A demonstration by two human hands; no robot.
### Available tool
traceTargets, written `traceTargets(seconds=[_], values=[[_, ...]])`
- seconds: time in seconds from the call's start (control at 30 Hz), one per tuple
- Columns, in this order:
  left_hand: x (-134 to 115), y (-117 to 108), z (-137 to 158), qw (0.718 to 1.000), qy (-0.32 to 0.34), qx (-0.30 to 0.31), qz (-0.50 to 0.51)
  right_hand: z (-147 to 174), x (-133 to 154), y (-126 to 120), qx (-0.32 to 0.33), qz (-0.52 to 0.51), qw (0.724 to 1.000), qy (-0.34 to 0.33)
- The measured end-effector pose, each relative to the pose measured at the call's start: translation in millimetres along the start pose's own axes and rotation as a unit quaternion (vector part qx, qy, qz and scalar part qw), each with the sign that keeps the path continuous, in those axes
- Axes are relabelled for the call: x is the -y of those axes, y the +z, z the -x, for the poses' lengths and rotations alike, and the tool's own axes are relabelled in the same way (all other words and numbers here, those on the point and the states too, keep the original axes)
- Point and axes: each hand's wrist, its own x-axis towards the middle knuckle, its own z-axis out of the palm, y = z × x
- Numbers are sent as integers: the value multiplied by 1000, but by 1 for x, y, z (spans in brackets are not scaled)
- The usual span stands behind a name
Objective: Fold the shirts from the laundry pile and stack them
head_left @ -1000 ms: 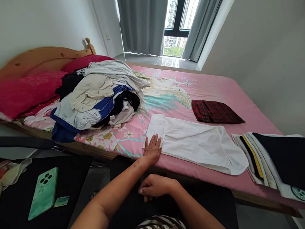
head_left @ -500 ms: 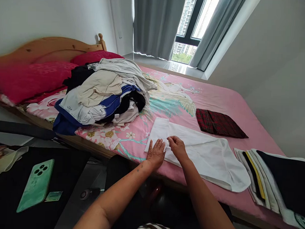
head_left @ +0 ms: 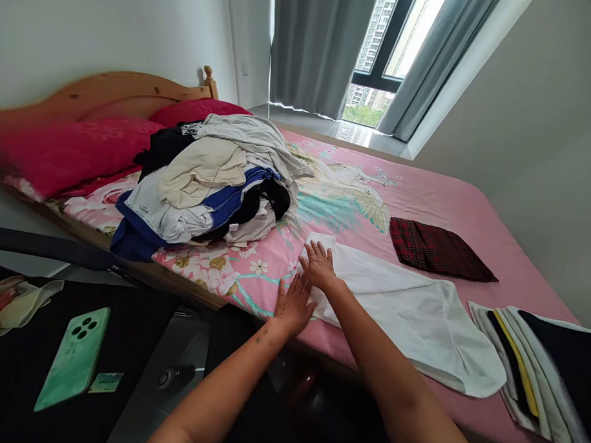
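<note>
A white garment (head_left: pixel 409 309), folded lengthwise, lies flat along the near side of the bed; its exact kind I cannot make out. My right hand (head_left: pixel 318 264) rests with fingers spread on its left end, covering part of the edge. Just below it, my left hand (head_left: pixel 292 305) is open at the garment's near left corner, its fingertips close to my right hand. Neither hand grips the cloth. Beyond the garment lies a folded red plaid cloth (head_left: pixel 437 248).
A heap of loose clothes (head_left: pixel 204 179) sits by the red pillows (head_left: pixel 79 152). Several folded clothes (head_left: pixel 537 372) line the bed's right end. At lower left, a green phone (head_left: pixel 75 356) and a small card (head_left: pixel 105 383) lie on a black surface. Grey curtains (head_left: pixel 321 54) flank the window.
My right hand has let go of its pinch and moved left onto the garment's end, fingers spreading. My left hand has slid slightly toward me and left. The view has shifted a little.
</note>
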Motion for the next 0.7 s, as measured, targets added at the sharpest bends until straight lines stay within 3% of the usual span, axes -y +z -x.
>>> traceTargets(seconds=[0.1, 0.2, 0.4, 0.5, 0.57, 0.7], values=[[5, 11, 1, 1000, 1, -3, -12, -11, -13, 18, 48, 51, 996, 47], [7, 14, 0, 1000, -5, -3, -26, -19, -23, 30, 42, 51, 996, 58], [5, 11, -5, 998, -18, 13, -59, -16, -23, 12, 13, -77, 994, 70], [4, 13, -10, 997, -20, -3, -81, 16, -31, -3, -109, -152, 981, 46], [4, 14, -14, 995, -13, -17, -96, 56, -45, -9, -216, -184, 959, 25], [3, 16, -16, 992, -5, -35, -119, 160, -101, -8, -426, -222, 875, 60]])
